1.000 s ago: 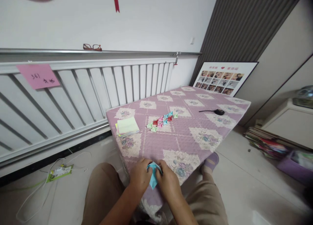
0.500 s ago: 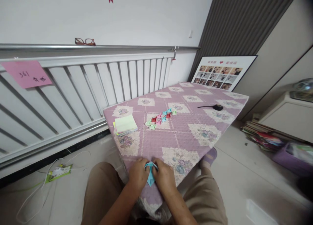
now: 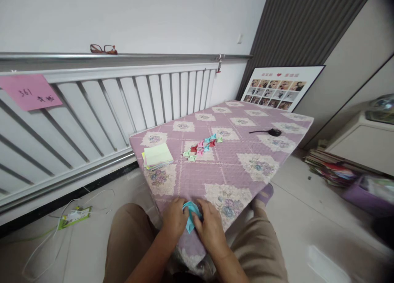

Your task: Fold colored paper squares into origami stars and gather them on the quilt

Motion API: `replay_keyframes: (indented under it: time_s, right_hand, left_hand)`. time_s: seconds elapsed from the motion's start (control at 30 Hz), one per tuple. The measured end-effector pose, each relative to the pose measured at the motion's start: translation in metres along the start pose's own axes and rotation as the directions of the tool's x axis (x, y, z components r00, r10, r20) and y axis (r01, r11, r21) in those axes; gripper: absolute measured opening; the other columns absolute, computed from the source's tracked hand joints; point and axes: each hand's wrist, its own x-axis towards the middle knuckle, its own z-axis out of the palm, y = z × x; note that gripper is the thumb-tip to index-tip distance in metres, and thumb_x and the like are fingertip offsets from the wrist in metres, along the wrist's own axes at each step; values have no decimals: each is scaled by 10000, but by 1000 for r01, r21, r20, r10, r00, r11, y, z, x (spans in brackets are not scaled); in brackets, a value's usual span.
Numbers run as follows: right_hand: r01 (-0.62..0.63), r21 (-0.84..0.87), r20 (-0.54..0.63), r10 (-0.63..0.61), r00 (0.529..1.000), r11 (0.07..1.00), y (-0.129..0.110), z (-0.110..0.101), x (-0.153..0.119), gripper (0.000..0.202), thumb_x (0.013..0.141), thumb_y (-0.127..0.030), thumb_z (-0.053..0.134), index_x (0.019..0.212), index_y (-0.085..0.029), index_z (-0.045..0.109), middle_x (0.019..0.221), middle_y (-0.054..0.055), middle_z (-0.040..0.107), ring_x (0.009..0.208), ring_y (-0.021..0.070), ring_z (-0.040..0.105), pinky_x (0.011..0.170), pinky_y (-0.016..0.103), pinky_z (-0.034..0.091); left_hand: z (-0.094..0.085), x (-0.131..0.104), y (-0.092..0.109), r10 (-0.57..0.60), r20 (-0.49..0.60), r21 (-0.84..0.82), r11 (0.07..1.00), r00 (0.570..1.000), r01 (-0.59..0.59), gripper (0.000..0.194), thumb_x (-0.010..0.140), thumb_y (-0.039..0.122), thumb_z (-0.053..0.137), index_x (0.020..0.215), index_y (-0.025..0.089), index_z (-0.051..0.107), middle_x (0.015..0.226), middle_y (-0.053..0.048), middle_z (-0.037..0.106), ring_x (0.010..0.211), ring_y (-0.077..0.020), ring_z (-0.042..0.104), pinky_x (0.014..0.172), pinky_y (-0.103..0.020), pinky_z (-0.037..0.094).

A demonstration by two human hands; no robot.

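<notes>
White wall (image 3: 184,20) and a slatted white radiator (image 3: 145,98) stand behind our worktop (image 3: 197,180), which is draped in purple cloth patterned with cream floral diamonds. Taking the blue folded paper (image 3: 190,222) as the centre of our clock, we have it near the worktop's closest corner, clamped between both hands. Our left hand (image 3: 174,215) grips its 9 o'clock edge, and our right hand (image 3: 212,225) pinches the 3 o'clock edge, its thumb lying on the paper.

Towards 12 o'clock we see a cluster of small folded pieces (image 3: 203,147) in red, pink, blue and pale green. At 11 o'clock lies a stack of paper sheets (image 3: 158,155), pale green on top; farther along that line, a pair of glasses (image 3: 104,49) sits on a metal pipe (image 3: 166,57). A black object (image 3: 273,132) with a thin tail rests between 1 and 2 o'clock, nearer us than the photo board (image 3: 277,90).
</notes>
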Motion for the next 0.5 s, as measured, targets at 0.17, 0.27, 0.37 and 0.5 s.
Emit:
replay_keyframes:
  time_s: [0.17, 0.27, 0.37, 0.5]
  right_hand:
    - [109, 81, -26, -107, 994, 991, -12, -16, -9, 217, 890, -179, 450, 1081, -223, 542, 1006, 66, 617, 957, 203, 590, 850, 356, 478]
    - [89, 143, 79, -101, 992, 986, -21, -12, -17, 232, 870, -105, 394, 1004, -226, 540, 970, 54, 627, 904, 183, 618, 783, 304, 497]
    - [-12, 170, 162, -16, 987, 985, -25, 0, -24, 337, 755, -6, 358, 981, -213, 500, 894, 42, 635, 813, 177, 640, 717, 286, 496]
    - [-103, 300, 227, 34, 973, 949, -27, 9, -22, 367, 668, 14, 355, 929, -227, 444, 842, 9, 613, 779, 157, 623, 705, 265, 478]
  left_hand:
    - [0, -1, 1, -12, -8, 9, 1000, 1000, 12, 158, 848, 159, 476, 857, 185, 631, 909, -49, 644, 866, -176, 567, 769, -266, 365]
    - [-1, -1, 1, -8, -6, 10, 1000, 1000, 8, 169, 840, 143, 472, 868, 190, 631, 920, -43, 641, 875, -173, 566, 766, -262, 364]
    - [-1, -2, 1, -10, -6, 12, 1000, 1000, 10, 171, 845, 155, 465, 880, 186, 630, 927, -48, 638, 866, -177, 568, 752, -267, 368]
    - [-1, -3, 0, 2, 8, 2, 1000, 1000, -2, 177, 847, 159, 460, 864, 191, 633, 933, -46, 640, 889, -178, 569, 778, -269, 375]
